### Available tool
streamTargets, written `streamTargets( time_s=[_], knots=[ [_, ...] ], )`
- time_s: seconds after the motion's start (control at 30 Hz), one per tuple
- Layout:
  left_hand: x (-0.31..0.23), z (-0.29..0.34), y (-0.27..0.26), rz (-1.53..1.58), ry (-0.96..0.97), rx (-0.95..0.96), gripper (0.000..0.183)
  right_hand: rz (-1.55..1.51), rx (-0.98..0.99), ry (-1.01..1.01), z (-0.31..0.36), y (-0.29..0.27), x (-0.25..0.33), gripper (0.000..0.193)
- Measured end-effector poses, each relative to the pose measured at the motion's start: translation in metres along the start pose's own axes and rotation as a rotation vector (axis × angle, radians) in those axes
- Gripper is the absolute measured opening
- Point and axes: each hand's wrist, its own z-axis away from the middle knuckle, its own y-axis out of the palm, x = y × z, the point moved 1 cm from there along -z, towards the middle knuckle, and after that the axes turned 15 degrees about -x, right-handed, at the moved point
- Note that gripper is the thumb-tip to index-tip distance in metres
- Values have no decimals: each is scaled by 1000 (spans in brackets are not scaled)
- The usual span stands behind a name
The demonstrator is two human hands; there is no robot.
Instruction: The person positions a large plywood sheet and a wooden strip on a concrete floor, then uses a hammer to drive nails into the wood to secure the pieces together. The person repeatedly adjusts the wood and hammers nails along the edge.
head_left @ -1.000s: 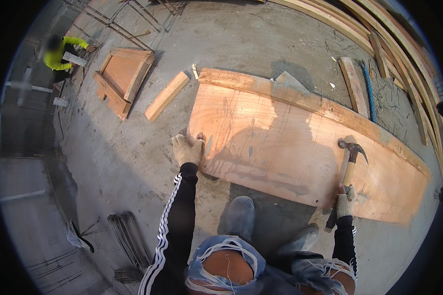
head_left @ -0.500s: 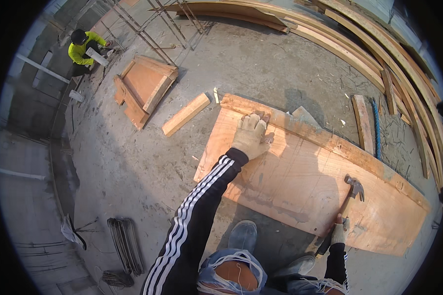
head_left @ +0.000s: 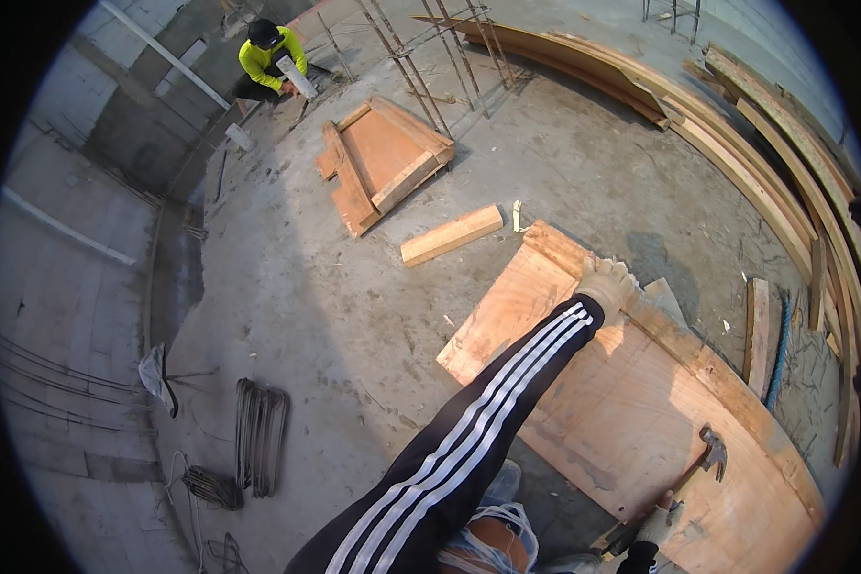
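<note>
A plywood panel [head_left: 593, 430] with a wooden batten [head_left: 713, 368] along its far edge lies before me. My gloved left hand [head_left: 606, 285] is over the batten near its left end, fingers bent across the top and gripping the edge; the fingertips are hidden. My gloved right hand [head_left: 657, 525] is closed around the handle of a claw hammer [head_left: 712, 452], low over the panel's near side. The hammer's metal head points away from me, over the plywood. My left sleeve covers part of the panel.
A short timber block [head_left: 452, 235] and a framed plywood form [head_left: 392, 153] lie beyond the panel. Upright rebar [head_left: 430, 62] stands behind. Long boards [head_left: 746, 143] are stacked right, near a blue rope [head_left: 781, 349]. Bent steel bars [head_left: 260, 435] lie left. A co-worker [head_left: 270, 62] crouches far left.
My view has swung left, so the scene sits further right. My left hand has moved from the plywood face onto the batten's edge. The hammer stays in my right hand.
</note>
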Motion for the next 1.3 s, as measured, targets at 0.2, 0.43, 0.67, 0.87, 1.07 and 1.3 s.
streamTargets(
  time_s=[0.2, 0.43, 0.67, 0.87, 1.07, 1.3],
  knots=[
    [-9, 0, 2, -53, -75, 19, 75, -63, -19, -52, 6, 0, 7, 40],
    [-13, 9, 7, -33, -142, 11, 78, -74, -3, 43, 1, -4, 2, 39],
    [-18, 9, 0, -46, -185, 40, 74, -58, 23, 1, -6, -8, -7, 42],
    [-15, 16, 4, -73, -141, 16, 73, -50, 31, 29, -8, -10, -5, 44],
    [-5, 27, -12, -82, -36, 100, 77, -15, -13, -29, -8, -18, -7, 48],
    [8, 12, -27, 26, 29, 320, 102, 46, -5, -63, -5, -26, -2, 50]
  ],
)
